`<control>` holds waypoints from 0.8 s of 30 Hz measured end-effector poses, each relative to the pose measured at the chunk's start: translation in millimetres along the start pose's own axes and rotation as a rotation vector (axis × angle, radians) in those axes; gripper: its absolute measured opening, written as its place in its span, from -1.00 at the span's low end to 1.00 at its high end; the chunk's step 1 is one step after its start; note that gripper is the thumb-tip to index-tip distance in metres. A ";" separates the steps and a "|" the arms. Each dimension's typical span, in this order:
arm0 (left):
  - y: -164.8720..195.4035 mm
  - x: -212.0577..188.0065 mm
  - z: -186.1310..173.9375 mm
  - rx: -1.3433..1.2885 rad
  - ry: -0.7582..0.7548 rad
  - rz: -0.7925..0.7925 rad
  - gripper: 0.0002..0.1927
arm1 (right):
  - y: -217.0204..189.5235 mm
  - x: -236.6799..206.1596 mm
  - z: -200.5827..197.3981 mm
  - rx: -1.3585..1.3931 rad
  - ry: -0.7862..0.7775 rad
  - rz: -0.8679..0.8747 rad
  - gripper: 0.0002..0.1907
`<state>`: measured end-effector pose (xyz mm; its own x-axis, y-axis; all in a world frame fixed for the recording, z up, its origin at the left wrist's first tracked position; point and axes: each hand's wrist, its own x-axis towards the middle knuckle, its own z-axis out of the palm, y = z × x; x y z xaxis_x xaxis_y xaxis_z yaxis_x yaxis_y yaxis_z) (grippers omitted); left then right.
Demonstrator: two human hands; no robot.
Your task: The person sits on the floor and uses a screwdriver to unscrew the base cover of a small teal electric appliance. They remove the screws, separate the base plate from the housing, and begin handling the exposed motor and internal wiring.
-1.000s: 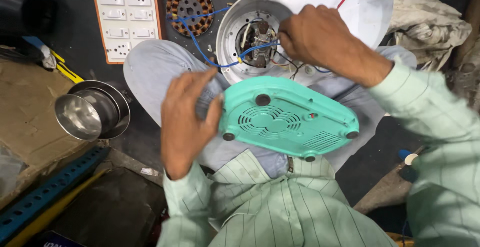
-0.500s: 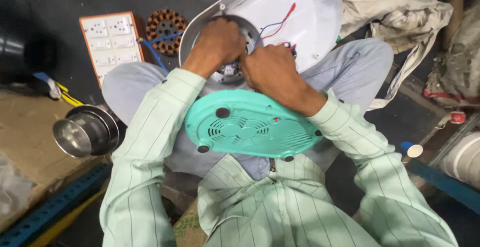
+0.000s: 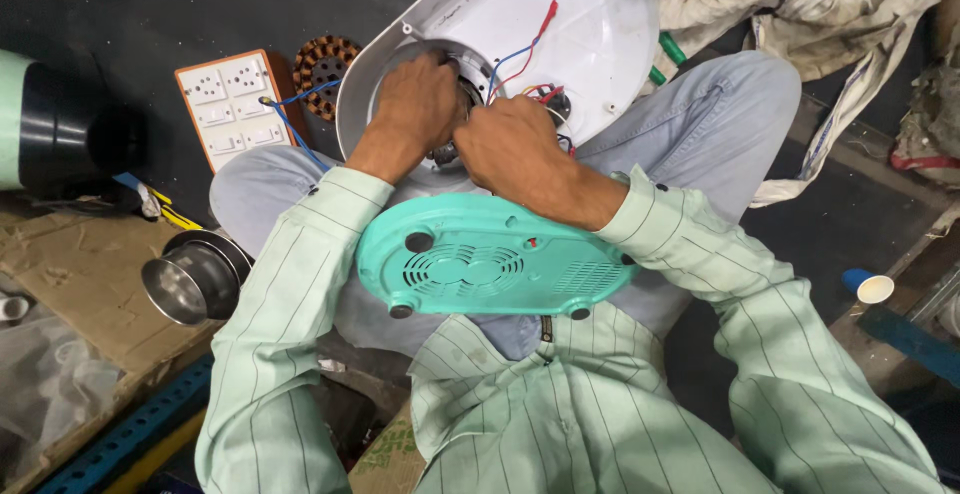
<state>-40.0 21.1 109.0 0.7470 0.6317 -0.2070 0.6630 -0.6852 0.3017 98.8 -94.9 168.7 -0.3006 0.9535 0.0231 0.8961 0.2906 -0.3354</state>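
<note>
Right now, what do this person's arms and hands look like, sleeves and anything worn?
Both arms wear long sleeves of a pale mint-green shirt with thin dark vertical stripes. The left sleeve and right sleeve end in buttoned cuffs at the wrists. The left hand and right hand are bare: no gloves, and no rings or watch are visible.

Your left hand (image 3: 415,104) has left the teal cover (image 3: 490,266) and gone into the white housing (image 3: 560,34) opening, beside your right hand (image 3: 515,144). The cover now lies unheld on your lap.
</note>
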 end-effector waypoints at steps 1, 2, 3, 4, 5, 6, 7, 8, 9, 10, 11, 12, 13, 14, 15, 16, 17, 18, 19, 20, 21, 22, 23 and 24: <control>1.2 0.4 -1.5 -0.017 -0.005 -0.015 -0.74 | 0.2 0.0 -0.6 -0.002 0.000 -0.002 -0.86; 2.8 0.5 -2.8 -0.054 0.003 -0.032 -0.74 | 0.3 0.3 -1.3 -0.007 -0.020 0.011 -0.85; 4.2 0.6 -4.2 -0.089 0.012 -0.051 -0.74 | 0.4 0.6 -2.0 -0.011 -0.037 0.023 -0.84; 4.3 0.2 -6.3 -0.124 0.022 -0.068 -0.75 | 0.4 1.1 -2.6 -0.016 -0.054 0.036 -0.84; 4.2 -1.3 -8.5 -0.159 0.059 -0.048 -0.72 | 0.3 1.4 -3.3 -0.015 -0.043 0.032 -0.83; 4.5 -3.4 -10.2 -0.195 0.094 -0.027 -0.69 | 0.3 1.5 -3.9 -0.015 -0.033 0.030 -0.82; 5.7 -5.7 -11.2 -0.233 0.127 -0.004 -0.66 | 0.2 1.2 -4.4 -0.013 -0.026 0.030 -0.81; 6.3 -7.6 -12.4 -0.267 0.137 -0.006 -0.66 | -0.1 1.1 -4.9 -0.014 -0.027 0.025 -0.81; 6.9 -9.1 -13.5 -0.301 0.148 -0.010 -0.66 | -0.1 0.4 -5.2 -0.016 -0.030 0.019 -0.81; 7.3 -9.9 -14.5 -0.334 0.161 -0.015 -0.66 | -0.2 0.1 -5.6 -0.018 -0.031 0.010 -0.81; 8.3 -9.7 -15.0 -0.335 0.149 -0.037 -0.65 | -0.3 -0.4 -5.8 -0.026 -0.025 0.010 -0.81; 9.1 -8.7 -15.6 -0.336 0.138 -0.059 -0.64 | -0.2 -0.7 -6.2 -0.034 -0.018 0.010 -0.81; 10.1 -7.8 -15.9 -0.338 0.125 -0.080 -0.63 | -0.1 -0.9 -6.5 -0.042 -0.012 0.011 -0.81; 10.8 -6.9 -16.5 -0.348 0.122 -0.086 -0.63 | 0.1 -0.9 -6.9 -0.044 -0.008 0.014 -0.82; 11.5 -5.8 -17.3 -0.358 0.121 -0.095 -0.62 | 0.4 -1.1 -7.3 -0.046 -0.004 0.015 -0.82; 11.6 -5.5 -18.5 -0.368 0.120 -0.105 -0.61 | 0.4 -0.6 -7.8 -0.048 0.000 0.015 -0.83; 11.9 -5.7 -19.8 -0.391 0.139 -0.097 -0.62 | 0.5 -0.3 -8.4 -0.049 -0.005 0.017 -0.83; 12.7 -6.1 -21.1 -0.414 0.157 -0.090 -0.62 | 0.3 -0.1 -9.1 -0.049 -0.011 0.019 -0.82; 14.0 -6.9 -22.2 -0.436 0.176 -0.083 -0.62 | 0.2 -0.4 -9.9 -0.049 -0.016 0.021 -0.82; 14.8 -7.6 -23.7 -0.451 0.191 -0.127 -0.63 | -0.2 -0.1 -10.9 -0.046 -0.021 0.019 -0.81; 16.1 -8.5 -24.8 -0.466 0.206 -0.172 -0.63 | -0.7 -0.3 -11.9 -0.043 -0.025 0.017 -0.80; 17.5 -9.5 -25.4 -0.481 0.221 -0.217 -0.64 | -1.0 -0.9 -13.3 -0.040 -0.030 0.016 -0.78; 18.7 -10.4 -25.4 -0.484 0.224 -0.256 -0.62 | -1.2 -2.0 -14.7 -0.034 -0.027 0.013 -0.77; 18.6 -11.1 -25.4 -0.486 0.225 -0.294 -0.60 | -1.7 -2.3 -15.9 -0.027 -0.023 0.012 -0.75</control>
<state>-37.1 10.5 140.5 0.4724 0.8667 -0.1600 0.7019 -0.2602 0.6630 103.2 -96.3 184.2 -0.2972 0.9548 -0.0020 0.9080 0.2820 -0.3097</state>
